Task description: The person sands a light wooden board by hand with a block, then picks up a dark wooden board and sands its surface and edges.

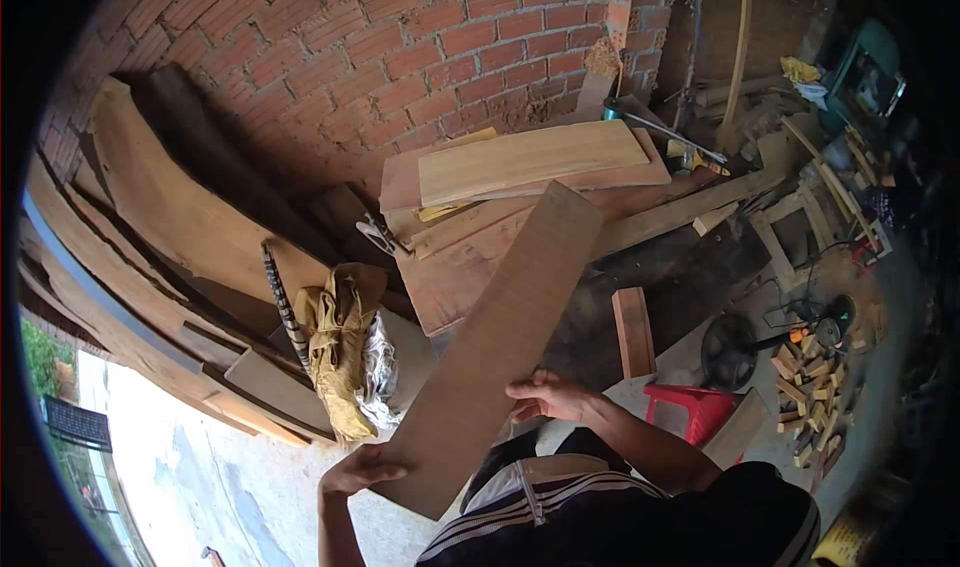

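Observation:
A long flat wooden board [495,352] slants across the middle of the view, its far end over the work surface. My left hand [360,469] is closed on its near left corner, thumb on top and the other fingers hidden beneath. My right hand [548,395] grips the right edge farther up, thumb on the upper face. Beyond the board, a pale plank [530,162] lies on a wider reddish board [655,157] against the brick wall.
Tall planks [190,202] lean at the left beside a yellow-brown bag [340,357] and crumpled silver foil [378,372]. A red plastic stool [690,412] stands at my right. Farther right are a black fan [728,351] and a heap of small wood blocks [810,397].

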`<state>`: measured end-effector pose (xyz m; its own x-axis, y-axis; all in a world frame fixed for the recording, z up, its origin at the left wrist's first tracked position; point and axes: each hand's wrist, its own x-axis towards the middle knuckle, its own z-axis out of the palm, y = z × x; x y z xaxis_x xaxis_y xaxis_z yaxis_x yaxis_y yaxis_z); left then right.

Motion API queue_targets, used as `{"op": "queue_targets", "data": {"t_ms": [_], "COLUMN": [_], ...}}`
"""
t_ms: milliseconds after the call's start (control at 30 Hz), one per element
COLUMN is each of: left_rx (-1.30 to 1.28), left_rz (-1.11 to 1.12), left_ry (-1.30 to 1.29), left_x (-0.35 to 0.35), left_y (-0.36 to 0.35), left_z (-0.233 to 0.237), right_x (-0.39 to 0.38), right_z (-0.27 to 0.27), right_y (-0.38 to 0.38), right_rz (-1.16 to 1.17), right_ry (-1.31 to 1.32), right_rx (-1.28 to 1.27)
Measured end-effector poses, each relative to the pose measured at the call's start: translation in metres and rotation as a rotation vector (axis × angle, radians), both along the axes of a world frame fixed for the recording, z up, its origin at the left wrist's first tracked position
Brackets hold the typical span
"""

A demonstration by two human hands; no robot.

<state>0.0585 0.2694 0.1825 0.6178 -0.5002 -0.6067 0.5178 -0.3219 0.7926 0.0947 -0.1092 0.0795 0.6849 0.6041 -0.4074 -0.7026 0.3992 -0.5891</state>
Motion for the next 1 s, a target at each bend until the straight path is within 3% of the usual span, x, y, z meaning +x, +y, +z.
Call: {"op": "queue_targets", "data": {"t_ms": [100,167,200,267,300,367,467,633,767,800,967,1000], "left_rx": [0.028,0.093,0.114,0.158,0.182,0.224,0.469,0.617,0.623,0.631,0.538,0.598], "left_rz": [-0.008,0.115,0.253,0.459,0.531,0.743,0.847,0.897,0.749,0.736,0.573,0.364], "left_ry": [0.059,0.056,0.003,-0.090,-0.122,-0.104,-0.061,0.032,0.084,0.148,0.136,0.024], "left_x": [-0.010,-0.047,-0.071,-0.124,-0.156,-0.223,-0.267,-0.320,-0.292,-0.285,-0.168,-0.140], "left_y": [0.054,0.087,0.106,0.135,0.143,0.151,0.087,0.058,0.065,0.079,0.077,0.083], "left_z": [-0.004,-0.007,-0.008,0.005,0.019,0.058,0.143,0.160,0.099,0.066,-0.102,-0.144], "right_x": [0.005,0.012,0.013,0.008,0.006,0.010,0.007,0.016,-0.001,-0.009,-0.010,-0.006], "right_z": [0.009,0.020,0.019,0.015,0.024,0.048,0.029,0.000,-0.032,-0.045,-0.035,-0.030], "right_y": [0.031,0.060,0.079,0.113,0.128,0.150,0.160,0.118,0.086,0.081,0.046,0.038], "right_rz": [0.103,0.342,0.356,0.549,0.580,0.977,0.873,0.771,0.696,0.610,0.634,0.628], "right_ry": [-0.038,-0.361,-0.347,-0.814,-0.787,-0.836,-1.031,-0.983,-0.846,-0.928,-0.864,-0.838], "right_rx": [-0.083,-0.128,-0.106,-0.206,-0.173,-0.169,-0.099,-0.251,-0.363,-0.373,-0.511,-0.555]}}
